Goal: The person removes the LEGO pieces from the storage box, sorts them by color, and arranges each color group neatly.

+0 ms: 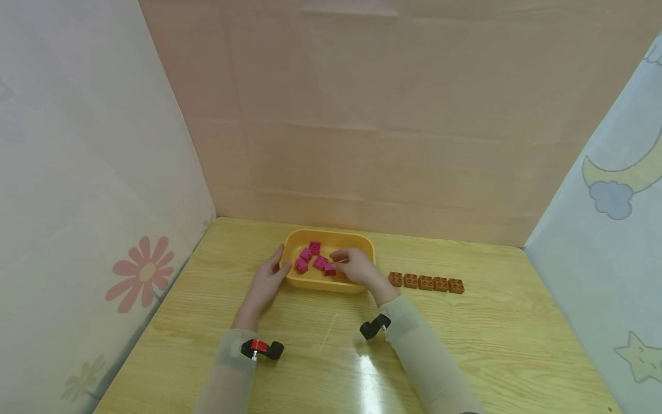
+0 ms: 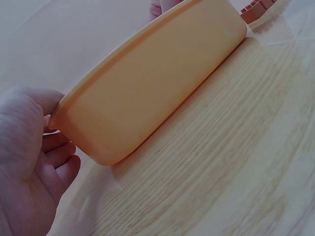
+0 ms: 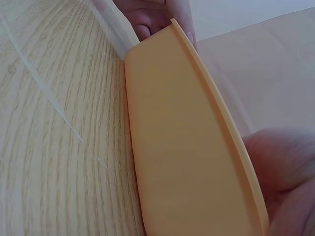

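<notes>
A yellow plastic tray (image 1: 331,284) stands on the table with several pink building blocks (image 1: 320,263) loose in it. My left hand (image 1: 266,282) grips the tray's left end. In the left wrist view, the thumb of that hand (image 2: 24,147) lies over the rim and its fingers curl below it. My right hand (image 1: 355,266) reaches over the near right rim into the tray. Its thumb and forefinger are apart beside the rightmost pink block (image 1: 330,269). In the right wrist view, the tray wall (image 3: 182,137) hides the fingertips of that hand.
To the right of the tray, several brown building blocks (image 1: 426,282) lie in a straight row on the wooden table (image 1: 310,356). A beige backdrop (image 1: 393,172) rises behind the table. Patterned cloth walls (image 1: 67,172) stand on both sides.
</notes>
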Demonstrator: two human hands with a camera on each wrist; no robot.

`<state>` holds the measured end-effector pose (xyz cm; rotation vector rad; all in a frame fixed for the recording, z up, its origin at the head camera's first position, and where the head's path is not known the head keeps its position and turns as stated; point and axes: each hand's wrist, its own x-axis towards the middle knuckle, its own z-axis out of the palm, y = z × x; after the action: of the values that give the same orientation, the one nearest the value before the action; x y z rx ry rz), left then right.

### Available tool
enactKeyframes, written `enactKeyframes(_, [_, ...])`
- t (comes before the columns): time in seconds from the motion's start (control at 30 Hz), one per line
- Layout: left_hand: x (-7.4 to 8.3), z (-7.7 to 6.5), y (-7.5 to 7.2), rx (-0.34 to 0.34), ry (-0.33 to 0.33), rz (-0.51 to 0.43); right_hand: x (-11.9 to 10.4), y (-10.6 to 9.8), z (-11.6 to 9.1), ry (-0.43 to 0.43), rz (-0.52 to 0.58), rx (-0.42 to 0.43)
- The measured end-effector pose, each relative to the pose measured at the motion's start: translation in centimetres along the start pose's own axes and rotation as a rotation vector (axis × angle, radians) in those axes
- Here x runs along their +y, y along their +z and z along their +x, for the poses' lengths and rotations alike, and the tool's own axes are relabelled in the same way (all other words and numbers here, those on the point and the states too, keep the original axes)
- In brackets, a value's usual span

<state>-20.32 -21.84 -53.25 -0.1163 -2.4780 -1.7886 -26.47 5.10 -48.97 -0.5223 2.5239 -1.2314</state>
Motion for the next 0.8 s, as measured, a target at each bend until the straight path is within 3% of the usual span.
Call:
enactKeyframes(0.6, [-0.22, -0.03, -0.03, 0.006, -0.011, 0.006, 0.13, 0.16, 0.11, 0.033, -0.008, -0.02])
enactKeyframes(0.8, [-0.07, -0.14, -0.13, -0.003, -0.022, 0.006, -0.02, 0.1, 0.13, 0.0, -0.047, -0.051])
